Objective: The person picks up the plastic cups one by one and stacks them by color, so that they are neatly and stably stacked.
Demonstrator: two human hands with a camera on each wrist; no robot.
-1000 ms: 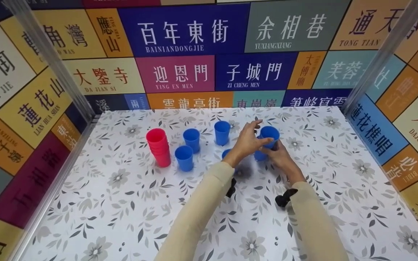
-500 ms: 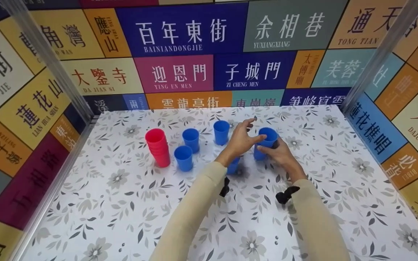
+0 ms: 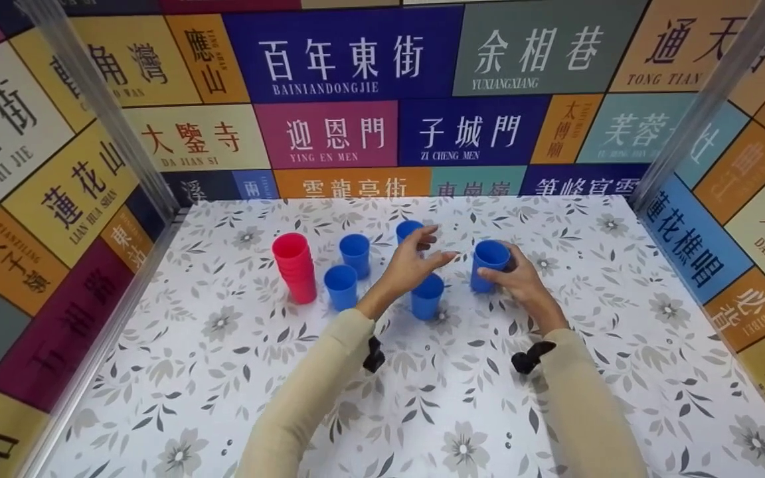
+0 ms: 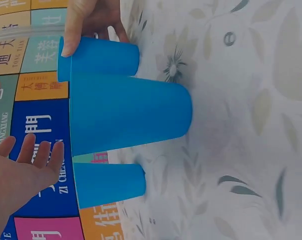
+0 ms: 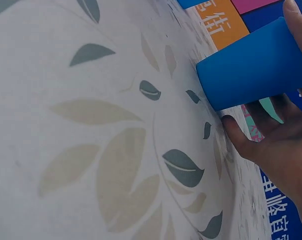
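Note:
My right hand [image 3: 522, 279] grips a blue plastic cup [image 3: 481, 276] by its side, at the right end of the cups. In the right wrist view this cup [image 5: 251, 67] stands with its base right at the tabletop. Fingers straight and spread, my left hand [image 3: 406, 269] hovers among the cups and holds nothing. It partly covers the back blue cup [image 3: 408, 230] in the head view. Just below it is the front blue cup [image 3: 427, 299], which looms large as the near cup [image 4: 131, 115] in the left wrist view.
To the left stand two more blue cups, one behind [image 3: 354, 255] and one in front [image 3: 340, 289]. Beside them rises a stack of red cups [image 3: 296, 269]. A floral white cloth [image 3: 223, 398] covers the table, and sign-printed walls [image 3: 339, 133] border its back and sides.
My left hand has drawn away to the left from the right-hand cup, uncovering the front blue cup and overlapping the back one. My right hand still holds its cup, slightly lower in view.

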